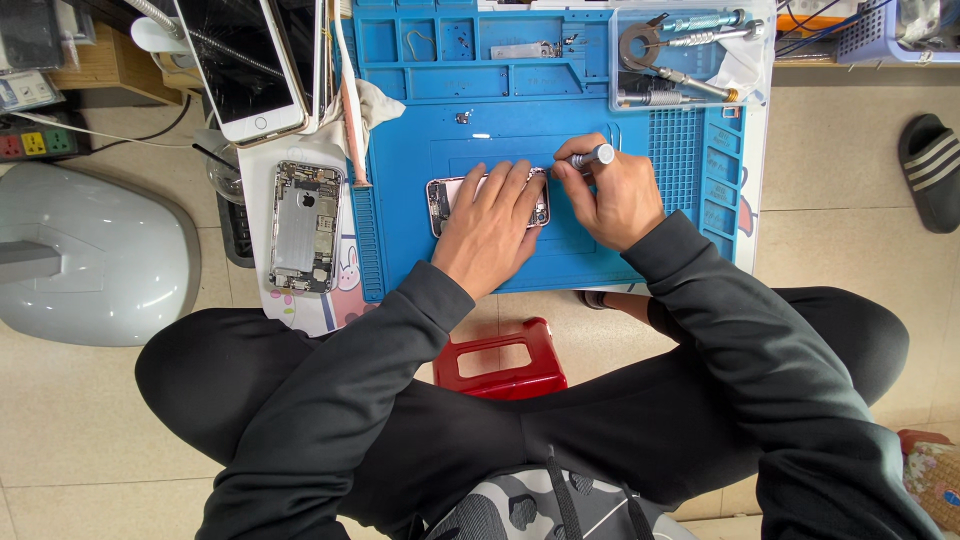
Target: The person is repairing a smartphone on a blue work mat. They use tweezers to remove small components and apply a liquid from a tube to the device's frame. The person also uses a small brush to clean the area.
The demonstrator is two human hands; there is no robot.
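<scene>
Mid-frame, the left hand lay spread on the opened phone while the right hand pinched a screwdriver.

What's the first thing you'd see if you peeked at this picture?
The big blue work mat in the middle, where the left hand presses down an opened phone and the right hand holds a small screwdriver over it. Left of the mat lies another opened phone; a red stool stands below.
</scene>
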